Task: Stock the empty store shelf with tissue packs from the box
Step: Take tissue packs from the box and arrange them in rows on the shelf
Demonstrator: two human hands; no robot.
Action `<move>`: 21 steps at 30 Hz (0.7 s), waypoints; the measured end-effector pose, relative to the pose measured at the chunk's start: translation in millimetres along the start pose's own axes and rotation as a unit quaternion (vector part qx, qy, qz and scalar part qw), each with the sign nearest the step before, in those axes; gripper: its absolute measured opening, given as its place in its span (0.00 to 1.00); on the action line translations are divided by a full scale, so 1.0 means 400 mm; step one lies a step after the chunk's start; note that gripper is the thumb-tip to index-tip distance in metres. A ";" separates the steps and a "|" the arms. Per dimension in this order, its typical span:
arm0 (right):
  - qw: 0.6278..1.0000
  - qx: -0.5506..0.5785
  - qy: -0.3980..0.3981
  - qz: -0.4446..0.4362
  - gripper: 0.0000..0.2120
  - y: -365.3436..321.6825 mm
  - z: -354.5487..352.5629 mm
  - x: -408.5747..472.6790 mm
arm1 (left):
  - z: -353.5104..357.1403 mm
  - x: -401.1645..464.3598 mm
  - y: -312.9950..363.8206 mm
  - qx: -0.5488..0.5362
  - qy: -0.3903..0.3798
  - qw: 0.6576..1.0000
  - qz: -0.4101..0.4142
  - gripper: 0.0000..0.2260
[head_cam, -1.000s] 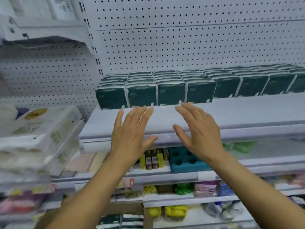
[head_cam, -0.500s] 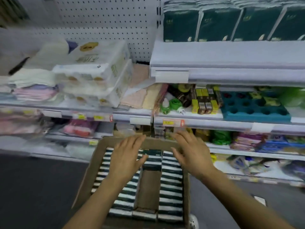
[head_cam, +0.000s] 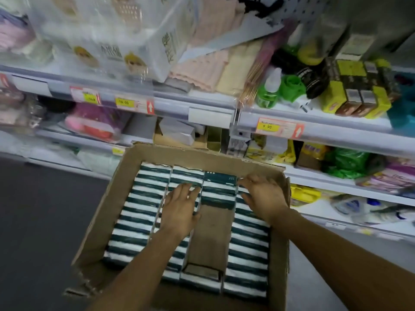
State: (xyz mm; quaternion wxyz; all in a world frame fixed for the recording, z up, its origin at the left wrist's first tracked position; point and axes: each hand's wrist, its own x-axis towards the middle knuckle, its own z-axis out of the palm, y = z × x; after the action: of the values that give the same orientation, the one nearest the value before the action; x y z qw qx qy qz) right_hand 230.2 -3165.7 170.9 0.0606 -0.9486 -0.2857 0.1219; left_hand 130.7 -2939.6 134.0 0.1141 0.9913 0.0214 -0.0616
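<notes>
An open cardboard box (head_cam: pixel 105 212) stands on the floor below me, filled with rows of dark green and white tissue packs (head_cam: pixel 139 212). One column is mostly empty and shows the bare box bottom (head_cam: pixel 211 234). A few packs (head_cam: pixel 219 191) stand at the far end of that gap. My left hand (head_cam: pixel 179 209) rests flat on the packs left of the gap, fingers apart. My right hand (head_cam: pixel 262 196) lies on the packs to the right, near the box's wall, fingers spread. Neither hand holds a pack. The shelf being stocked is out of view.
Store shelves (head_cam: pixel 292 126) with price tags run behind the box, carrying cloths, green bottles (head_cam: pixel 268 90), yellow boxes (head_cam: pixel 357 95) and bagged goods. Large white tissue bundles (head_cam: pixel 107 41) sit at the upper left. Dark floor (head_cam: pixel 45 221) lies left of the box.
My view dropped from the upper shelf with its row of green packs down to the box. Both hands came down from the shelf edge and now rest on the packs inside.
</notes>
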 end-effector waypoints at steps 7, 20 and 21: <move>0.998 -0.011 -0.063 -0.029 0.16 0.006 0.115 0.124 | 0.141 0.072 -0.002 0.008 -0.062 0.998 -0.020 0.29; 0.992 -0.093 -0.076 -0.049 0.17 0.000 0.190 0.190 | 0.220 0.106 -0.013 0.000 0.006 1.000 -0.009 0.17; 0.992 -0.090 -0.074 -0.047 0.16 -0.004 0.188 0.190 | 0.219 0.106 -0.015 0.001 0.008 1.000 -0.008 0.16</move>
State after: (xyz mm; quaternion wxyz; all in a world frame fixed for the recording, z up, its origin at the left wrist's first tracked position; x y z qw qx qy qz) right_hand 270.7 -3118.7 83.8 -0.0411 -0.9242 -0.3434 0.1623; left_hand 162.0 -2952.7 42.6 0.1121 0.9917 0.0300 -0.0545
